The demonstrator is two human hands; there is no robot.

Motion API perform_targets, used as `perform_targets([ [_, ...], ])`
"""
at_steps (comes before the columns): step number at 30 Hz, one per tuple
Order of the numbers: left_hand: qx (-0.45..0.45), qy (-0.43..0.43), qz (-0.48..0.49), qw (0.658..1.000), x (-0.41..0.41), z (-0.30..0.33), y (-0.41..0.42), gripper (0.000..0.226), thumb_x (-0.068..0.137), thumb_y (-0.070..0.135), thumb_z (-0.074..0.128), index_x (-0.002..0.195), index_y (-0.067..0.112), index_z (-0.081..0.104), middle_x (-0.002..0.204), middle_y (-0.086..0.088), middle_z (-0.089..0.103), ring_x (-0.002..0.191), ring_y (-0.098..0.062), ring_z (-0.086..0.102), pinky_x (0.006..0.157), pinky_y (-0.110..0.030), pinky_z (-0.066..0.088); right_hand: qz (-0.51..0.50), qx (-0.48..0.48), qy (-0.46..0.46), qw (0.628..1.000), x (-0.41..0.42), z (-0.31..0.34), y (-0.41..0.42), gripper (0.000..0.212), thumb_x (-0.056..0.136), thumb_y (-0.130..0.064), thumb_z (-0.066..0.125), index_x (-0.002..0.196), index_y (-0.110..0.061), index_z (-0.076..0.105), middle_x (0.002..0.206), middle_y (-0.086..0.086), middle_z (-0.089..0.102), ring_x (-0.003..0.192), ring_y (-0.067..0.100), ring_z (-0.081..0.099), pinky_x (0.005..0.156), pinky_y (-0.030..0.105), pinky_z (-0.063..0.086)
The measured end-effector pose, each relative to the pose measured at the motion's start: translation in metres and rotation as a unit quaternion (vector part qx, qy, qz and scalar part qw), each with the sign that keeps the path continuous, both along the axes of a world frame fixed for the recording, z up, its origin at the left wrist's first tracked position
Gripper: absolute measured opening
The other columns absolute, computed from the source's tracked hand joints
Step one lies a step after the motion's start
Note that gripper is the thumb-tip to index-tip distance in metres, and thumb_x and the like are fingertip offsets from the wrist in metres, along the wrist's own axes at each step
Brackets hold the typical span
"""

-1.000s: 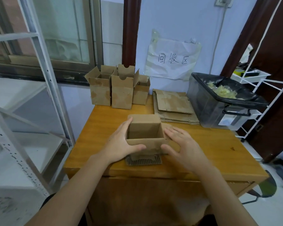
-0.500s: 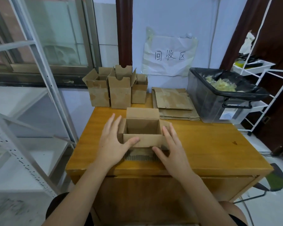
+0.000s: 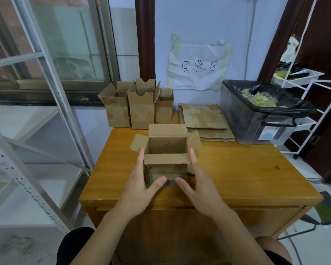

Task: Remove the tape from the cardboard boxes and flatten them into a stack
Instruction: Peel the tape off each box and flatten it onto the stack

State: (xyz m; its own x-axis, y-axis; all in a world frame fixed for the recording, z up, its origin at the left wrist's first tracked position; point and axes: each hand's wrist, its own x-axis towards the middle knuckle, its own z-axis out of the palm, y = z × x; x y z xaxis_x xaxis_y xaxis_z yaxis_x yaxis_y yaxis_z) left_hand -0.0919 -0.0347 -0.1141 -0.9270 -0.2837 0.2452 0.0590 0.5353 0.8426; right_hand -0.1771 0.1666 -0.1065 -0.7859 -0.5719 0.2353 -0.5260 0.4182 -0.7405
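**Open box held between both hands at table centre**

Since the earlier frames, both hands have shifted from the box's top edges down to its lower side walls, and all four top flaps now stand spread open.

The open cardboard box (image 3: 165, 157) sits upright near the front middle of the wooden table (image 3: 246, 175), its mouth facing up. The rear flap stands up, the two side flaps splay outward, and the near flap folds toward the person.

The left hand (image 3: 141, 186) lies against the box's left wall, fingers extended along it, thumb curled across the lower front face. The right hand (image 3: 199, 186) mirrors this on the right wall, fingers straight, thumb touching the lower front. The two thumb tips are near each other but apart. The box is thus gripped between the palms, with the hands set narrow, one box-width apart.

Three further upright boxes (image 3: 139, 106), flaps open, stand in a row at the table's rear left. A stack of flattened cardboard (image 3: 204, 119) lies behind and to the right of the held box. A dark plastic bin (image 3: 256, 119) holding yellowish tape scraps sits at the rear right, just beside the stack. A paper sign (image 3: 198, 66) hangs on the wall above.
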Motion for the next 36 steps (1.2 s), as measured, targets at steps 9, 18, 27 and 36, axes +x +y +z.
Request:
perform_targets([
  [9,0.005,0.041,0.002,0.999,-0.002,0.029,-0.002,0.095,0.086,0.062,0.067,0.145,0.064,-0.007,0.154,0.038,0.021,0.135,0.028,0.021,0.108,-0.01,0.026,0.03,-0.09,0.017,0.995,0.001,0.034,0.005,0.109,0.094,-0.019,0.074,0.162,-0.033,-0.01,0.163,-0.025,0.022,0.147,-0.007,0.029,0.113,0.011,0.031],
  [18,-0.039,-0.024,-0.012,0.999,-0.011,0.064,-0.009,0.086,0.088,0.074,0.051,0.162,0.04,0.023,0.156,0.026,0.03,0.141,0.003,0.031,0.116,-0.032,0.036,-0.009,-0.104,-0.032,0.994,-0.009,0.048,0.007,0.076,0.094,-0.048,0.065,0.158,-0.045,0.025,0.163,-0.02,0.028,0.144,0.008,0.039,0.102,0.037,0.055],
  [27,0.083,-0.063,-0.01,0.995,-0.027,0.09,-0.028,0.04,0.11,0.046,0.037,0.147,0.044,0.053,0.147,0.022,0.049,0.14,-0.008,0.042,0.114,-0.035,0.036,-0.032,-0.136,-0.212,0.967,-0.026,0.074,0.008,0.056,0.096,-0.053,0.058,0.15,-0.042,0.047,0.141,-0.027,0.045,0.127,-0.003,0.041,0.094,0.014,0.036],
  [36,0.087,-0.118,-0.062,0.987,-0.05,0.045,-0.048,0.04,0.101,0.043,0.064,0.135,0.061,0.053,0.151,0.011,0.05,0.131,-0.01,0.055,0.115,-0.044,0.046,-0.017,-0.044,-0.249,0.967,-0.039,0.054,0.005,0.064,0.102,-0.034,0.061,0.158,-0.04,0.03,0.135,-0.033,0.04,0.124,-0.005,0.046,0.098,0.017,0.034],
])
